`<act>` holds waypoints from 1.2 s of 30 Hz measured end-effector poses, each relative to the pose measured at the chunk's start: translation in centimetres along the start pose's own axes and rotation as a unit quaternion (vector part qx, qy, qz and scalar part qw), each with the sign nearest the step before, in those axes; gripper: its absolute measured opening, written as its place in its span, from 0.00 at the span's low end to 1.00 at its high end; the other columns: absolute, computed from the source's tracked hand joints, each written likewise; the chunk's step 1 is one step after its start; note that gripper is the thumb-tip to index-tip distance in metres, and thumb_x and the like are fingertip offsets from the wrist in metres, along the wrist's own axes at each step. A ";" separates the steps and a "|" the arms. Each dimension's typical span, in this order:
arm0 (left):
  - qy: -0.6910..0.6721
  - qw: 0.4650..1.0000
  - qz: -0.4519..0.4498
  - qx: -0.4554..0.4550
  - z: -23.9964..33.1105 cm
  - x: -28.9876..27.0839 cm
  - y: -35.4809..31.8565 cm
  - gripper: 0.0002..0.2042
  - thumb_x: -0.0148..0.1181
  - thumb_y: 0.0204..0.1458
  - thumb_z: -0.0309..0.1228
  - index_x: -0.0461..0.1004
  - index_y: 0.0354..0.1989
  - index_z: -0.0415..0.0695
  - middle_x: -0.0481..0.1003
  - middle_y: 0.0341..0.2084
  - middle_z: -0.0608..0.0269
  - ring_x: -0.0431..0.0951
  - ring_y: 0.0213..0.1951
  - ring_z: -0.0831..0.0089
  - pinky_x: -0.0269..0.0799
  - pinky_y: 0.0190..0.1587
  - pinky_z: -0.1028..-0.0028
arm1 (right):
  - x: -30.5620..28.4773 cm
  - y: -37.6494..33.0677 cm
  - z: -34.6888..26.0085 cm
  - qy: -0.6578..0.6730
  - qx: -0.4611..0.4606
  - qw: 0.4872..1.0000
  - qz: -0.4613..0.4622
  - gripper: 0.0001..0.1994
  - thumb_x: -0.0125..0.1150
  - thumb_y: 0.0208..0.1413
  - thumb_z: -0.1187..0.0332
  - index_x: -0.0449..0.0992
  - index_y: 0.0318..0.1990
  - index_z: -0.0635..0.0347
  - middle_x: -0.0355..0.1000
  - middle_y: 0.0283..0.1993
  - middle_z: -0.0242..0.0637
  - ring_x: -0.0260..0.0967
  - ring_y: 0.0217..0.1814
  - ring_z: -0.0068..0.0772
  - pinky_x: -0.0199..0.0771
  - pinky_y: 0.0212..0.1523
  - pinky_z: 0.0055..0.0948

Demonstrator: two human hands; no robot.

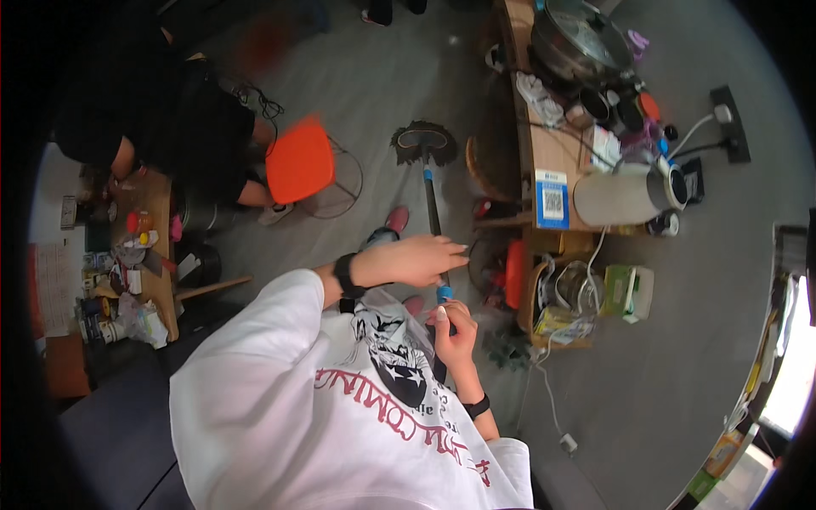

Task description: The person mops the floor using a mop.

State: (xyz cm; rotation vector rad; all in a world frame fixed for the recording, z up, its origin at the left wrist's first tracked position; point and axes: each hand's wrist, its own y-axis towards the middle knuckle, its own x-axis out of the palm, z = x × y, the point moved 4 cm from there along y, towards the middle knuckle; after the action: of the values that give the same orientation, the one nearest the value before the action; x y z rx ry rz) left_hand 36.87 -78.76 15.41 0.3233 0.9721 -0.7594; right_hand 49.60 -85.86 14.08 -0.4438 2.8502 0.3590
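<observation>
I stand on a grey floor holding a mop. Its dark, fringed head (423, 140) rests on the floor ahead of me, and its thin black and blue handle (432, 204) runs back toward my chest. My left hand (416, 259), with a black watch on the wrist, lies across the handle with its fingers stretched to the right and hides that stretch of it. Just below, my right hand (452, 330) grips the handle's upper end under a blue cap (444, 294). My pink shoe (396, 219) shows beside the handle.
An orange stool (299, 161) stands left of the mop head. A person in black (170, 119) bends over a cluttered wooden table (157, 255) at the left. On the right stand a wooden counter (552, 153) with a pot, a white cylinder (620, 195), a cable-filled box (565, 297) and a floor power strip (731, 123).
</observation>
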 end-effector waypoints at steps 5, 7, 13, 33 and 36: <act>-0.350 0.840 0.288 0.299 2.7 -19.7 -4.0 0.20 0.47 0.47 0.33 0.64 0.48 0.35 0.61 0.49 0.45 0.63 0.51 0.52 0.57 0.53 0.59 | 3.3 9.3 4.3 -0.056 -0.020 0.998 -0.021 0.10 0.50 0.49 0.71 0.69 0.20 0.65 0.66 0.19 0.38 0.63 0.23 0.32 0.63 0.30 0.28; -0.356 0.664 0.399 0.522 3.2 -23.3 -4.8 0.29 0.40 0.52 0.48 0.66 0.43 0.27 0.61 0.45 0.33 0.64 0.48 0.44 0.56 0.51 0.50 | 5.1 13.7 4.4 -0.050 0.064 0.996 -0.020 0.10 0.50 0.50 0.69 0.69 0.22 0.66 0.65 0.19 0.37 0.61 0.22 0.26 0.61 0.26 0.25; -0.346 0.565 0.478 0.576 4.5 -28.5 -5.7 0.33 0.36 0.52 0.54 0.70 0.37 0.28 0.64 0.41 0.33 0.66 0.44 0.47 0.62 0.46 0.52 | 10.9 25.1 8.2 -0.168 -0.136 0.964 0.155 0.10 0.52 0.50 0.72 0.68 0.41 0.62 0.64 0.39 0.42 0.66 0.31 0.30 0.68 0.31 0.26; -0.381 0.593 0.406 0.581 19.5 -19.0 -4.5 0.31 0.37 0.51 0.55 0.71 0.36 0.33 0.65 0.41 0.38 0.66 0.43 0.51 0.65 0.41 0.62 | -6.3 0.0 11.4 0.112 0.344 0.932 -0.015 0.16 0.52 0.50 0.74 0.65 0.49 0.60 0.65 0.33 0.34 0.65 0.22 0.21 0.73 0.22 0.21; -0.387 0.599 0.395 0.579 21.9 -18.3 -3.6 0.31 0.37 0.51 0.55 0.71 0.36 0.34 0.65 0.41 0.39 0.66 0.43 0.52 0.66 0.41 0.64 | -9.8 -9.3 10.6 0.113 0.335 0.935 0.017 0.17 0.52 0.47 0.76 0.66 0.48 0.60 0.65 0.34 0.34 0.64 0.21 0.20 0.70 0.21 0.21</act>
State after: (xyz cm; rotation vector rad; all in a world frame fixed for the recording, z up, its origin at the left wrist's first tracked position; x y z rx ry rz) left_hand 41.77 -85.77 42.92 1.3262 -0.6750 -0.4792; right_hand 63.71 -88.94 4.75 -0.3059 2.9497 -0.6913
